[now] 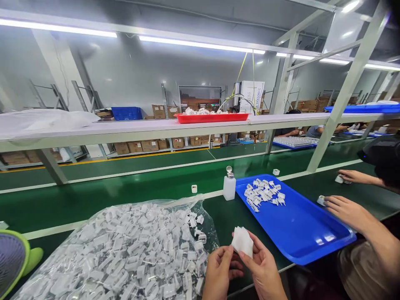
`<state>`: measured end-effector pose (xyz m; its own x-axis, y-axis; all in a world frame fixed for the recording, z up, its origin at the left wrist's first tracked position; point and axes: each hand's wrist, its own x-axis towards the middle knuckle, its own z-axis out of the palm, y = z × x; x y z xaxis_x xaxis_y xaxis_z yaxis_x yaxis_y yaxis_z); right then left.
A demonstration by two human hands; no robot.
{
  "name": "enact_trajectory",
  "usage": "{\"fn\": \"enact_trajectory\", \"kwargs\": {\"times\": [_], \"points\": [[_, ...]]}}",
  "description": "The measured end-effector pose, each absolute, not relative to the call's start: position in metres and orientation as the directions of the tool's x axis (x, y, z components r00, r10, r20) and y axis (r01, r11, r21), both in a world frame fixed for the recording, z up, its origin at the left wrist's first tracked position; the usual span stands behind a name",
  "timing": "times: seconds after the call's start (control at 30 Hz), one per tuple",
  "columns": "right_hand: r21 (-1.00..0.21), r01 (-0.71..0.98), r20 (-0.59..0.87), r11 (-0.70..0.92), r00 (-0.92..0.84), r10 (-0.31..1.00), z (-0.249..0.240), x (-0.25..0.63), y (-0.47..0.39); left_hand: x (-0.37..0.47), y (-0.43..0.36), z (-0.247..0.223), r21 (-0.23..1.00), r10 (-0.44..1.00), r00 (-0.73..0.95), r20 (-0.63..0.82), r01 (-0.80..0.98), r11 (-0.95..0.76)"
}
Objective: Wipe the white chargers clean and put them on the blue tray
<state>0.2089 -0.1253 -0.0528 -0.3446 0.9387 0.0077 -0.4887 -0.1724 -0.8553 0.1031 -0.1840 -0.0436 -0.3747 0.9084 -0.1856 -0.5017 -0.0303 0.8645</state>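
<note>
A folded white cloth [243,241] is pinched between my two hands at the table's near edge. My left hand [221,268] grips its lower left side, fingers closed. On the other side, my right hand [261,264] has its thumb and fingers wrapped round the cloth's right edge. Anything inside the cloth is hidden. To the left lies a large clear plastic bag [208,216] full of white plastic parts [134,250]. Right of my hands is a blue tray [300,225] with a pile of white pieces [262,192] that have prongs.
A white pump bottle [229,187] stands at the tray's back left corner. Single white parts sit on the green belt [156,183]. A co-worker's hands [346,212] handle parts at the right. Overhead, a shelf holds a red tray [212,118]. A green-rimmed fan [15,258] is far left.
</note>
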Motion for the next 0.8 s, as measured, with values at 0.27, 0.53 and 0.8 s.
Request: {"fn": "enact_trajectory", "kwargs": {"times": [0.27,0.53,0.8], "points": [[-0.894,-0.397,-0.020,-0.207,-0.426,0.905,-0.044,0.224,-0.141,0.101,-0.195,-0.035,0.938,0.902,-0.424,-0.087,-0.340,-0.069],[-0.907,-0.159,-0.242,-0.389,-0.559,0.793,-0.054,0.247,-0.126,0.088,-0.207,-0.045,0.995,0.913,-0.399,-0.080,-0.086,0.050],[-0.872,-0.189,-0.308,-0.451,-0.504,0.807,-0.062,0.255,-0.122,0.035,-0.172,-0.008,0.428,0.867,-0.443,0.226,0.845,0.320]]}}
